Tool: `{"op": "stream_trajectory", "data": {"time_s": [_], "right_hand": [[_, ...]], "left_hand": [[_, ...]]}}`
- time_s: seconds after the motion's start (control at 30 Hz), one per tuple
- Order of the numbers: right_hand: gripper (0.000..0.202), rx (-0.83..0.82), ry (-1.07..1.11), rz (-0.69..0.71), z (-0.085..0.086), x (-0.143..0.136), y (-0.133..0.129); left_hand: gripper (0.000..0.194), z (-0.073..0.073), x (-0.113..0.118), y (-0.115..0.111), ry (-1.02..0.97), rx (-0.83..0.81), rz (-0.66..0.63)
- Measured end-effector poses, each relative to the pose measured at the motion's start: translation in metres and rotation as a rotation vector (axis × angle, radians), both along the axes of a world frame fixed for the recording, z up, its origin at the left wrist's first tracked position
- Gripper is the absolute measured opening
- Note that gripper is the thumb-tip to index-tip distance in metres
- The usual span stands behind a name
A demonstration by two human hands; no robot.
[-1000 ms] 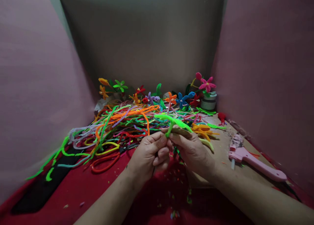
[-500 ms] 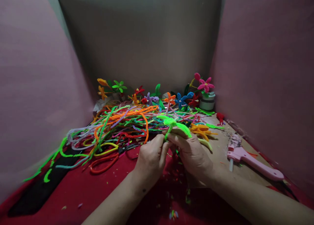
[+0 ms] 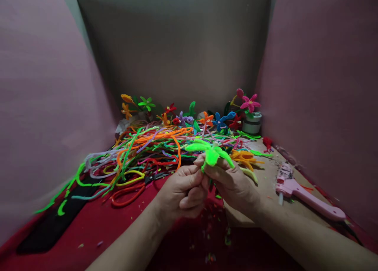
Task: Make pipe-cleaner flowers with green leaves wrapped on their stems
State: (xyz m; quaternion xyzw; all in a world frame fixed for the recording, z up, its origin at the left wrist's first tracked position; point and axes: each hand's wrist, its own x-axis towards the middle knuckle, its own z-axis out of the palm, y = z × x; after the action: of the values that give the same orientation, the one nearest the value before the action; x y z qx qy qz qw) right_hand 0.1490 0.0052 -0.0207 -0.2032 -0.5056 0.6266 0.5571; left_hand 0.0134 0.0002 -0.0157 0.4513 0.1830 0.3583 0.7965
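Note:
A bright green pipe-cleaner flower [image 3: 211, 154] with long fuzzy petals stands up between my two hands, one petal hanging toward me. My left hand [image 3: 184, 190] is closed, its thumb and fingers pinched around the stem just under the petals. From the other side, my right hand [image 3: 232, 184] is closed on the base of the same flower, with a petal lying over its fingers. Most of the stem is hidden by the fingers. Behind the hands spreads a tangled heap of coloured pipe cleaners [image 3: 156, 139].
Scissors with red and yellow handles [image 3: 128, 195] lie left of my hands. A pink glue gun [image 3: 310, 198] rests on a cardboard sheet [image 3: 240, 217] at right. Finished flowers [image 3: 220, 121] and a small white pot [image 3: 252, 123] line the back. A black strip [image 3: 50, 225] lies at left.
The flower has turned, so a petal now droops toward me and the centre shows. My left hand has rolled over, its curled fingers now visible. The view has shifted slightly.

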Motion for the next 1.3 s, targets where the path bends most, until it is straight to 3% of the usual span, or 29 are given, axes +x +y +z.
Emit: {"op": "stream_trajectory", "data": {"time_s": [0.07, 0.13, 0.2, 0.33, 0.4, 0.43, 0.57, 0.73, 0.9, 1.03, 1.13, 1.3], "right_hand": [[0.018, 0.020, -0.016, 0.021, 0.001, 0.000, 0.000], [0.018, 0.007, -0.001, -0.038, -0.001, -0.001, -0.001], [0.015, -0.018, 0.027, -0.095, -0.002, -0.002, -0.001], [0.011, -0.029, 0.047, -0.144, 0.001, -0.005, -0.004], [0.011, 0.008, 0.020, -0.180, 0.003, -0.006, -0.005], [0.013, 0.027, 0.003, -0.176, 0.003, -0.005, -0.006], [0.024, 0.041, -0.041, -0.064, 0.000, -0.005, -0.006], [0.014, 0.051, -0.100, -0.053, 0.006, -0.002, -0.011], [0.015, 0.218, -0.202, -0.170, 0.017, 0.005, -0.017], [0.013, 0.230, -0.218, -0.192, 0.011, 0.006, -0.017], [0.025, 0.179, -0.216, -0.219, 0.006, 0.005, -0.013], [0.035, 0.172, -0.198, -0.265, 0.012, 0.004, -0.009]], "left_hand": [[0.027, -0.001, -0.002, 0.002, -0.056, -0.035, -0.109], [0.028, 0.001, -0.002, 0.002, 0.029, 0.019, -0.059], [0.027, 0.003, 0.001, 0.000, 0.222, 0.182, 0.126], [0.021, -0.005, 0.006, -0.003, 0.630, 0.721, 0.660], [0.022, -0.009, 0.008, -0.004, 0.702, 0.891, 0.792], [0.024, -0.011, 0.008, -0.004, 0.707, 0.900, 0.804], [0.030, -0.005, 0.011, -0.005, 0.535, 0.565, 0.622], [0.027, 0.005, 0.008, -0.004, 0.244, 0.195, 0.294], [0.031, -0.002, -0.002, -0.002, 0.110, 0.093, 0.105], [0.034, -0.006, -0.008, 0.001, 0.121, 0.114, 0.005], [0.031, -0.002, -0.005, 0.002, 0.165, 0.157, 0.060], [0.013, 0.006, 0.010, -0.002, 0.345, 0.354, 0.456]]}}
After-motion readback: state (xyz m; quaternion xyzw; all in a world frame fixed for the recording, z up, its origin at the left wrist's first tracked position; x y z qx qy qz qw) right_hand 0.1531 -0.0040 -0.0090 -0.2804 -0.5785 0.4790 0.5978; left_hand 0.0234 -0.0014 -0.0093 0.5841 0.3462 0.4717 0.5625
